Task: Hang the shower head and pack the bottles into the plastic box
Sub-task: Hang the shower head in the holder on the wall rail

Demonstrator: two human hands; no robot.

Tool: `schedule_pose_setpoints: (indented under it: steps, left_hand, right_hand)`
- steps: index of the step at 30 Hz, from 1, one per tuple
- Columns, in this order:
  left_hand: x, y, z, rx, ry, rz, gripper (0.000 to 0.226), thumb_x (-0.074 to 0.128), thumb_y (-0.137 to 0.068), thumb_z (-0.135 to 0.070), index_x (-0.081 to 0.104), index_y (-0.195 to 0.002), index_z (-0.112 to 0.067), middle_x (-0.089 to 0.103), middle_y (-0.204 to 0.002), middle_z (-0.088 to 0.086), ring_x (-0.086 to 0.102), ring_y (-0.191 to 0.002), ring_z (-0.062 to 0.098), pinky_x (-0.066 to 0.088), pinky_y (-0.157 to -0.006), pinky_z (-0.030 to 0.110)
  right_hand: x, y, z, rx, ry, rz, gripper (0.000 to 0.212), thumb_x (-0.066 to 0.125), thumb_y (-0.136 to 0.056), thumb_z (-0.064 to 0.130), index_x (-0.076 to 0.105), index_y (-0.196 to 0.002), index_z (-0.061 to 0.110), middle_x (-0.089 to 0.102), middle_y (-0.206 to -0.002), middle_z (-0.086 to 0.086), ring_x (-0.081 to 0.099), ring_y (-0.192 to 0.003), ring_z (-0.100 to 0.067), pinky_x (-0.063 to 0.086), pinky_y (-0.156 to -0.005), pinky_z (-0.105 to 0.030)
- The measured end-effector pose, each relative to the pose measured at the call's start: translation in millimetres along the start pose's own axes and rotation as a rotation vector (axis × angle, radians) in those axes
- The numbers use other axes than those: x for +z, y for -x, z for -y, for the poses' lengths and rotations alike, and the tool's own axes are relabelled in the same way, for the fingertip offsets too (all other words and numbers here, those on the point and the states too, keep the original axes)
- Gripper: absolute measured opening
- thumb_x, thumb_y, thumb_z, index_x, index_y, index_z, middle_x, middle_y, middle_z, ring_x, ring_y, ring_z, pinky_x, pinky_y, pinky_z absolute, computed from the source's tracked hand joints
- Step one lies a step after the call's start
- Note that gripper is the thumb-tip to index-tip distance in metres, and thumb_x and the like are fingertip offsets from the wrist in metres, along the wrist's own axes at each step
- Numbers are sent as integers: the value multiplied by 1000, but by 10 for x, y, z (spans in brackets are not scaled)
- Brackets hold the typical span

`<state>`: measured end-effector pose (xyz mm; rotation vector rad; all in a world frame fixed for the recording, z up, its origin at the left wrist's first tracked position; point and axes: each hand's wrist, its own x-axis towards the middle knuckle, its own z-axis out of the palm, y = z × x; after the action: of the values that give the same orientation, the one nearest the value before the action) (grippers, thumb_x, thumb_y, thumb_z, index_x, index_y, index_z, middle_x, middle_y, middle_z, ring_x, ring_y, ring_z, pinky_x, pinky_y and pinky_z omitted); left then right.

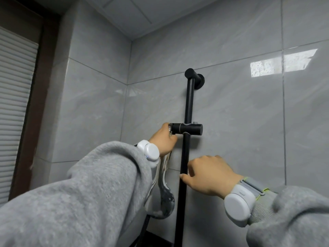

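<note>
A black slide rail (pixel 188 104) runs down the grey tiled wall, with a black holder bracket (pixel 187 129) clamped on it at mid height. My left hand (pixel 164 139) is shut on the handle of a chrome shower head (pixel 164 196), its top end touching the bracket's left socket. The shower head's round face hangs downward below my left wrist, partly hidden by my sleeve. My right hand (pixel 208 175) grips the rail below the bracket, thumb and fingers around the bar. No bottles or plastic box are in view.
Grey tiled walls (pixel 249 122) meet in a corner left of the rail. A dark door frame with a slatted white panel (pixel 16 113) stands at the far left. A black hose (pixel 145 227) drops below the shower head.
</note>
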<state>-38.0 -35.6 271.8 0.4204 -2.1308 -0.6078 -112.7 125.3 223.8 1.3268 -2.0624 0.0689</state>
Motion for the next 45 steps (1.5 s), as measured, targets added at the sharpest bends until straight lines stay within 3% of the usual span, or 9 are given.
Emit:
schedule_pose_setpoints:
  steps: [5,10,13,22,30,35,39,42,45]
  left_hand:
    - [-17,-6,12,11,53,-33,44,54,-97,-18,33,-135,-24,62,-105,12,61,-77,29,53,-77,39]
    - [64,90,-53,27,31,-117,48,55,-89,-22,40,-133,-37,64,-120,1,66,-90,31,55,-87,44]
    - [79,111,-81,-6,64,-120,68,56,-88,-26,27,-148,-40,59,-123,0,67,-89,28,56,-88,44]
    - [22,169,-128,-7,47,-110,68,61,-91,-30,29,-151,-35,53,-128,-5,68,-92,23,58,-89,44]
    - [30,208,-195,-46,63,-100,80,58,-76,-47,29,-150,-37,55,-137,0,68,-100,27,57,-93,47]
    - [33,168,-184,-72,67,-101,83,57,-76,-45,27,-152,-34,55,-136,0,70,-96,27,57,-92,47]
    - [25,95,-179,-117,81,-100,63,55,-89,-33,36,-149,-22,59,-129,4,65,-104,29,53,-98,46]
    - [32,69,-180,-111,90,-90,39,51,-91,-23,49,-130,-20,64,-112,6,64,-96,28,55,-88,39]
    - [17,50,-139,-103,85,-87,39,50,-90,-19,51,-129,-20,64,-113,6,63,-97,28,52,-86,37]
  right_hand:
    - [-1,45,-70,28,-26,16,42,43,-90,62,61,-83,25,61,-83,1,52,-79,-27,42,-88,-40]
    - [7,102,-129,31,-17,6,44,43,-90,62,63,-87,24,67,-90,-1,49,-76,-27,38,-77,-36]
    - [-5,121,-138,29,-17,-6,44,43,-90,62,63,-87,23,67,-90,-2,48,-76,-28,37,-76,-36]
    - [-45,186,-183,24,-39,-51,44,43,-90,60,64,-85,22,63,-84,0,50,-74,-27,35,-74,-35]
    - [-134,233,-194,22,-53,-79,42,44,-91,59,64,-85,22,64,-83,1,51,-74,-27,33,-71,-33]
    - [-165,272,-216,35,-75,-52,41,44,-92,58,63,-82,23,62,-80,3,54,-74,-25,35,-68,-33]
    - [-162,300,-238,32,-78,-51,40,44,-91,58,62,-82,23,63,-81,2,57,-77,-26,34,-67,-33]
    - [-160,311,-258,36,-85,-50,40,43,-91,57,62,-83,23,64,-82,2,56,-77,-26,33,-66,-32]
    - [-155,313,-257,31,-85,-49,40,43,-91,57,62,-83,23,62,-82,2,55,-77,-26,33,-67,-31]
